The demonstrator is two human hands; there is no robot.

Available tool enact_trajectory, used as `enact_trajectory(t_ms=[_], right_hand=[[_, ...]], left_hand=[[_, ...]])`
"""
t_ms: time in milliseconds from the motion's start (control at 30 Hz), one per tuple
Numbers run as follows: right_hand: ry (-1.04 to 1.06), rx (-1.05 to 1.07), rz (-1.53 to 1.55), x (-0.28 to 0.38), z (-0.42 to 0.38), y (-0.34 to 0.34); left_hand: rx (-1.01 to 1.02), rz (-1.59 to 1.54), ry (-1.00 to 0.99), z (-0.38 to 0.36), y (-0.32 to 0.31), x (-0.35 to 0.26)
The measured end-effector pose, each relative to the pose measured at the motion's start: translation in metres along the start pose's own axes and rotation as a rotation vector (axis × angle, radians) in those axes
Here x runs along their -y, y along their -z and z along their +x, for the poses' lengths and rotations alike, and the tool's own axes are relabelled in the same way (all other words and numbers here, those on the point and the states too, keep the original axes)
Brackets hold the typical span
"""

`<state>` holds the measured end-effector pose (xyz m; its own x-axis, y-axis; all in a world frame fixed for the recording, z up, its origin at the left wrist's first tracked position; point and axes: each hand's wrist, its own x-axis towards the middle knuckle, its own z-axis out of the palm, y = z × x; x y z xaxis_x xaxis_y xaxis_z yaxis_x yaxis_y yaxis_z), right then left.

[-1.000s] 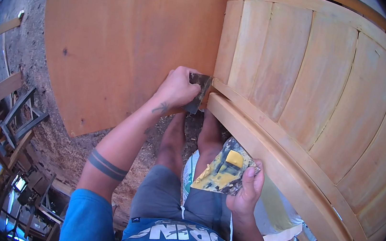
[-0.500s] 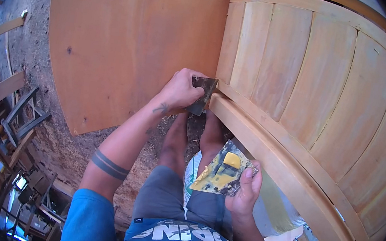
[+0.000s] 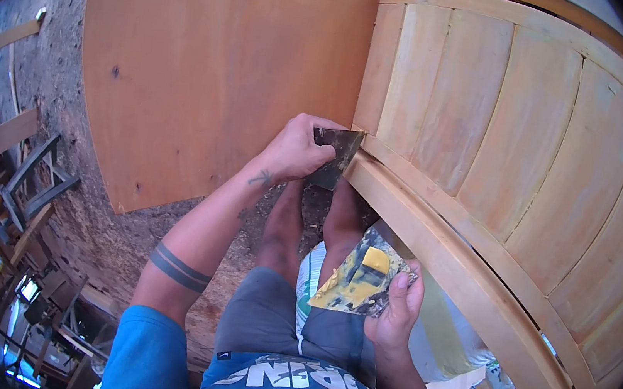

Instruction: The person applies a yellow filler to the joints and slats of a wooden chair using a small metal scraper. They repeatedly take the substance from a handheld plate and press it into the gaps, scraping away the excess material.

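Observation:
My left hand [image 3: 303, 149] is closed around a dark, stained putty scraper [image 3: 334, 158]. The scraper's upper right corner meets the near end of the slatted wooden panel [image 3: 485, 111], right by the edge of the brown plywood board [image 3: 226, 67]. Lower down, in front of my shorts, my right hand [image 3: 397, 302] grips a smeared flat plate [image 3: 349, 296], thumb on top. A thick lump of yellow putty [image 3: 376, 260] sits on that plate, with more putty spread along its left edge.
A thick wooden rail [image 3: 445, 250] runs diagonally along the panel's lower side. To the left, bare ground [image 3: 53, 85] leads to a jumble of wooden chair parts [image 3: 37, 176]. Under the rail stands a pale sack-like thing [image 3: 442, 335]; a striped round object [image 3: 310, 272] lies between my legs.
My left hand and the scraper have shifted slightly right, to the panel's end. The whole view has moved a little. My right hand with the putty plate stays almost still.

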<state>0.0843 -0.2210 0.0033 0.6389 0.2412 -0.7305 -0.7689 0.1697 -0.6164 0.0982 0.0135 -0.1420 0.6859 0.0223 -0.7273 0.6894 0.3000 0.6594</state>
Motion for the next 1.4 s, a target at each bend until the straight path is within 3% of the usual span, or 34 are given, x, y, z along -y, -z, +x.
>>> enact_trajectory(t_ms=[167, 267, 433, 533, 767, 900, 1033, 1100, 1200, 1400], right_hand=[[0.024, -0.037, -0.026, 0.001, 0.000, 0.000], [0.021, -0.064, -0.035, 0.008, 0.001, -0.003], [0.030, -0.054, -0.026, 0.011, 0.007, -0.011], [0.004, -0.098, 0.033, 0.011, 0.012, -0.023], [-0.052, -0.091, 0.126, 0.016, 0.020, -0.044], [-0.007, -0.127, 0.108, 0.019, 0.021, -0.044], [0.090, -0.105, 0.018, 0.017, 0.019, -0.029], [0.056, -0.110, 0.015, 0.011, 0.017, -0.023], [0.024, -0.130, 0.018, 0.011, 0.013, -0.026], [0.020, -0.102, 0.031, 0.010, 0.011, -0.018]], left_hand=[[-0.002, 0.170, -0.149, -0.016, -0.001, -0.011], [-0.164, 0.048, -0.043, -0.045, 0.002, -0.009], [-0.192, 0.301, -0.309, -0.133, -0.003, -0.022], [-0.268, 0.396, -0.614, -0.166, -0.009, -0.017], [-0.240, 0.621, -0.828, -0.191, -0.009, -0.021], [-0.228, 0.784, -0.699, -0.174, -0.005, 0.014], [-0.257, 0.428, -0.183, -0.135, -0.013, 0.003], [-0.316, 0.305, -0.246, -0.095, -0.018, 0.015], [-0.353, 0.195, -0.086, -0.045, -0.022, 0.017], [-0.347, 0.130, -0.028, -0.018, -0.031, 0.019]])
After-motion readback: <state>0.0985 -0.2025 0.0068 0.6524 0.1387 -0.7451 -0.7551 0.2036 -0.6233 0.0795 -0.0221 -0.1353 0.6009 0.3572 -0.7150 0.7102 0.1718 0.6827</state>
